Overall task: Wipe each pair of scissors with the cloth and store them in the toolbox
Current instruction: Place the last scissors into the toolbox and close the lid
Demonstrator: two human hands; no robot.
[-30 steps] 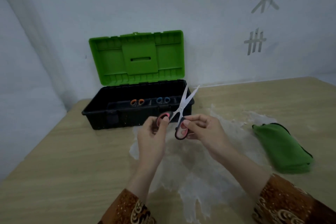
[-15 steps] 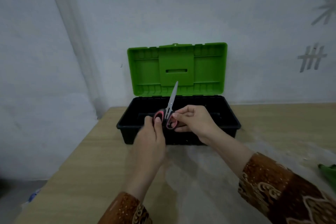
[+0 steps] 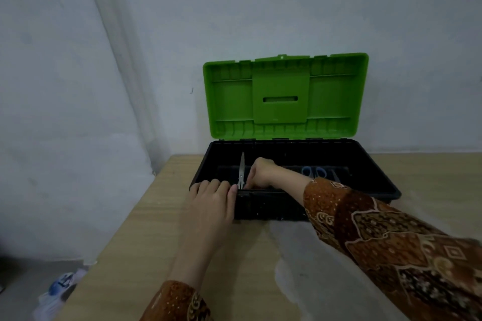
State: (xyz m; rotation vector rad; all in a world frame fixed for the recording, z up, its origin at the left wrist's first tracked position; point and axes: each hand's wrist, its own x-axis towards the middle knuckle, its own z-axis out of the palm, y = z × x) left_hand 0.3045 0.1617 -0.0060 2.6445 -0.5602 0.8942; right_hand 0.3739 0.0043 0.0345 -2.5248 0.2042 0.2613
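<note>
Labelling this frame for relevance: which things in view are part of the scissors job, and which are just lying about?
In the job:
- toolbox, lid open
- scissors going in, blades pointing up, right hand on them
- left hand, fingers over the box's front rim
- blue-handled scissors already stored inside

Lying about:
- crumpled blue-and-white thing off the table, lower left
- pale patch on the tabletop

The cloth is out of view.

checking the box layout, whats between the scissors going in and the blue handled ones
In the head view, the right hand and its wrist lie between the scissors it holds and the blue-handled scissors, all inside the toolbox.
</note>
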